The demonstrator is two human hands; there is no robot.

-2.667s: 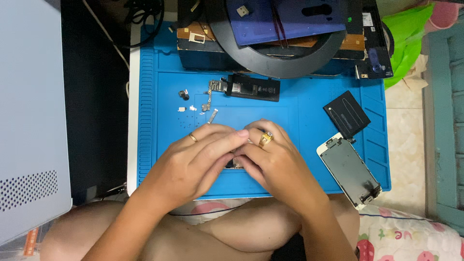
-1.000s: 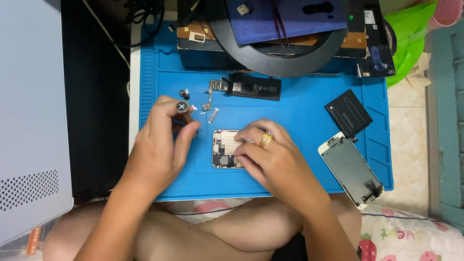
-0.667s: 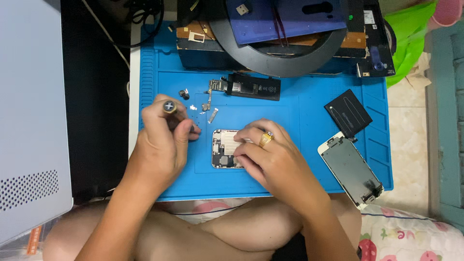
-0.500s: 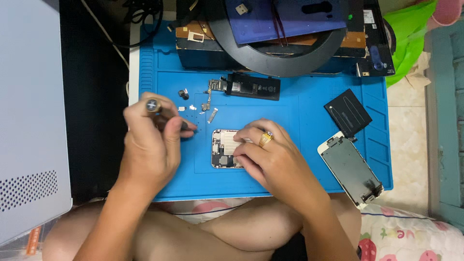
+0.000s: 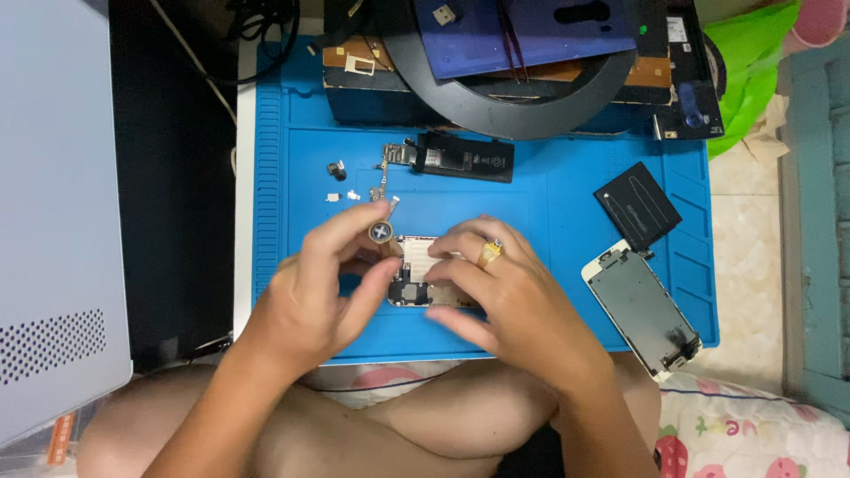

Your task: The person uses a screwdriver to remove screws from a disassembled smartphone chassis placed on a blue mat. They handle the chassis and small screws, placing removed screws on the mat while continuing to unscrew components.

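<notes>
Moving back from the loose parts near the mat's upper left, your left hand is now bringing the screwdriver in over the open phone body, where half a second ago it was still off to the left of it. Your left grip is closing thumb and fingers around the driver's shaft, its round cap facing up at the camera; the tip is hidden beneath your fingers, so you cannot tell whether it is seated in a screw. Your right hand, ring on one finger, is lying flat across the right part of the phone body, fingers together and pressing it down onto the blue mat rather than clamping it. The phone body is sitting near the mat's front edge, just above your crossed legs.

Risks, as a judgement: a driver tilting off-axis is likely to slip and scar the board or strip a screw head. A freed screw is liable to roll off the near edge into your lap. The small screws and brackets are lying close to your left hand's path, and the detached screen is overhanging the mat's right corner.
</notes>
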